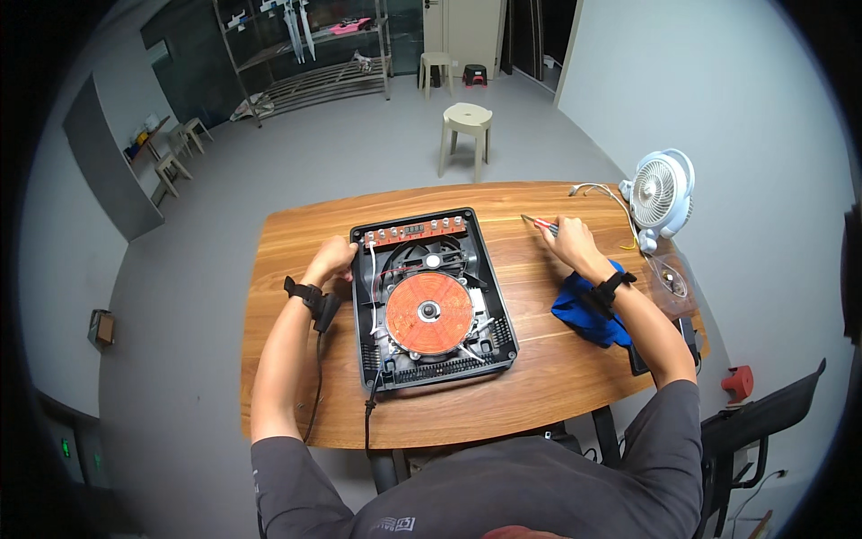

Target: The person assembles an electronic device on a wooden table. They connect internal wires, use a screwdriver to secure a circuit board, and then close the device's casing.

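An opened induction cooker lies on the wooden table, its black housing showing a round orange-red coil, a black fan and a reddish button board along the far edge. My left hand grips the housing's left side near the far corner; its fingertips are partly hidden. To the right of the cooker, my right hand is closed around a red-and-white screwdriver. The tool's dark tip points left toward the cooker, apart from it. Beneath my right wrist lies a crumpled blue cloth.
A black power cord hangs over the near edge from the cooker. On the right stand a white fan with its cable and a clear plastic bag. Beyond the table is a beige stool; a black chair stands at right.
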Action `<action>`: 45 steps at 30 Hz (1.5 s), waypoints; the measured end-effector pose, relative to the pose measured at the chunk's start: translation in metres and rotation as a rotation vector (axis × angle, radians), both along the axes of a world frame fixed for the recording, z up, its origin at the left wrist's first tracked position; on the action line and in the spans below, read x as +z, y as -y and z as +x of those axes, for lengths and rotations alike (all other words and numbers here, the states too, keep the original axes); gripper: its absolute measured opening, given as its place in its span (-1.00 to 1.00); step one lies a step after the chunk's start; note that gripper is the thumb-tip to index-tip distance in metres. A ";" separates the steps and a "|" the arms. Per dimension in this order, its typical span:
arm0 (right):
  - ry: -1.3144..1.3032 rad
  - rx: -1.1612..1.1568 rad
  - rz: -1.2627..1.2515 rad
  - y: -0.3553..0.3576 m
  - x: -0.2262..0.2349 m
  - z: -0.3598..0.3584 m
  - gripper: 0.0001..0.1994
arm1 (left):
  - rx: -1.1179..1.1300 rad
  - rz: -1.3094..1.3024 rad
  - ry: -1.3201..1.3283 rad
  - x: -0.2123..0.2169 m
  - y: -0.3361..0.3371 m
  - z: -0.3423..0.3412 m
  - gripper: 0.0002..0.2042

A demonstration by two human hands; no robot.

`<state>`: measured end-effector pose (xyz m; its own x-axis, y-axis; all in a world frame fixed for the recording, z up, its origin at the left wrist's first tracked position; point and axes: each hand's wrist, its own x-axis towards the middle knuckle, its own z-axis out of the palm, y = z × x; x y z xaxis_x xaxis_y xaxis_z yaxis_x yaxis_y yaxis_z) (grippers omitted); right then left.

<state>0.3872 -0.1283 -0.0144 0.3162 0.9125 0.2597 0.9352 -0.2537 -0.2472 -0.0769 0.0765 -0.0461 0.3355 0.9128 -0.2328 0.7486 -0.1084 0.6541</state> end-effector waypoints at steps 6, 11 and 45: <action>0.078 0.041 -0.075 0.010 -0.034 0.002 -0.56 | 0.004 0.007 0.026 0.003 0.006 0.001 -0.50; 0.078 0.046 -0.258 0.010 -0.039 0.000 -0.55 | 0.043 -0.050 0.039 0.004 0.006 0.003 -0.50; -0.183 0.476 -0.335 -0.020 -0.036 -0.082 -0.51 | -0.138 0.074 -0.099 0.016 0.146 -0.025 -0.68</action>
